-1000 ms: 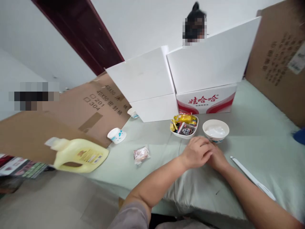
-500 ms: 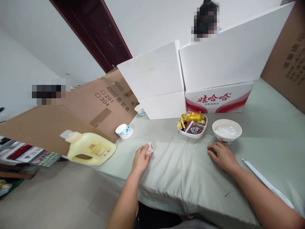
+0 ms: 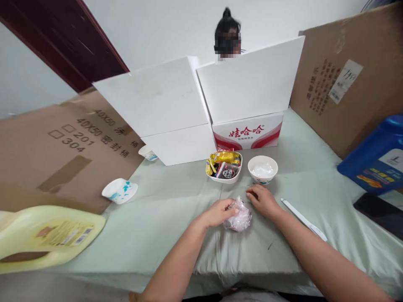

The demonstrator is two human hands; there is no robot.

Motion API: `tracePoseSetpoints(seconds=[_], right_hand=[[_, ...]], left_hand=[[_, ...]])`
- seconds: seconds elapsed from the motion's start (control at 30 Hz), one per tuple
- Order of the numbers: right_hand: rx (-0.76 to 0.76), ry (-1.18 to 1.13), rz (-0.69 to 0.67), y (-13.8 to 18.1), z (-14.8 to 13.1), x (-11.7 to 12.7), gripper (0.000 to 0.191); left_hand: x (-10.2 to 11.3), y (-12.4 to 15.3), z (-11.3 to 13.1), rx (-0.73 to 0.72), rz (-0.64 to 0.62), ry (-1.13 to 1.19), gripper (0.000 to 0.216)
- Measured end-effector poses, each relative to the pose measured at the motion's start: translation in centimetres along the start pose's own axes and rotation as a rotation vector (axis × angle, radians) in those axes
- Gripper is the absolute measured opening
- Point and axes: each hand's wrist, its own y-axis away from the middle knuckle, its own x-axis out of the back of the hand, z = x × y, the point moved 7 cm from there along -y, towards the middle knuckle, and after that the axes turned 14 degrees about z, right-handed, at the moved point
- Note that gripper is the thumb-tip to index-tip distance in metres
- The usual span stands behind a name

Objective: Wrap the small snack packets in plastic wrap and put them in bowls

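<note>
A crumpled ball of clear plastic wrap (image 3: 239, 218), faintly pinkish, is in my left hand (image 3: 218, 213), whose fingers close on its upper left side. My right hand (image 3: 264, 201) rests on the cloth just in front of a paper bowl (image 3: 263, 175), fingers loosely bent and thumb apart, with nothing visible in it. Clear, shiny plastic-like material lies inside that bowl. Left of the bowl stands a white tub (image 3: 224, 181) filled with packaged snacks in yellow, red and dark wrappers. A long white strip-like tool (image 3: 302, 219) lies to the right of my right hand.
White boxes (image 3: 176, 144) form a wall behind the tub, with a person beyond it. A paper bowl (image 3: 121, 191) lies tipped near a cardboard sheet (image 3: 72, 159). A yellow jug (image 3: 63, 235) is front left; a blue bottle (image 3: 374, 155) and dark phone (image 3: 380, 214) are right.
My left hand has moved right, close to my right hand, and the plastic wrap now shows larger and fuller. The view has turned right, bringing in the blue bottle and phone.
</note>
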Motion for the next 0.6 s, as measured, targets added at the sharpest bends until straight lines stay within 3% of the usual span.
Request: tracePoseSetpoints(seconds=[0.1,0.2,0.27,0.4,0.5,0.6], right_hand=[[-0.011,0.026,-0.016,0.0,0.1,-0.1,0.016],[-0.017,0.076,-0.045,0.0,0.0,-0.4,0.016],[-0.023,0.111,-0.054,-0.2,-0.3,-0.5,0.016],[0.005,0.176,-0.127,0.1,-1.7,0.5,0.018],[0.053,0.276,-0.124,1.8,-2.4,3.7,0.026],[0.003,0.545,-0.015,4.3,-0.5,8.5,0.029]], left_hand=[[1.7,-1.7,0.7,-0.188,0.325,-0.246,0.032],[3.7,-1.2,0.9,-0.304,0.564,-0.249,0.028],[4.2,-0.7,1.0,-0.373,0.55,-0.223,0.031],[3.6,-0.4,1.3,-0.472,0.358,-0.202,0.039],[2.7,-0.6,1.1,-0.46,0.256,-0.214,0.043],[2.2,-0.8,0.7,-0.404,0.246,-0.218,0.028]])
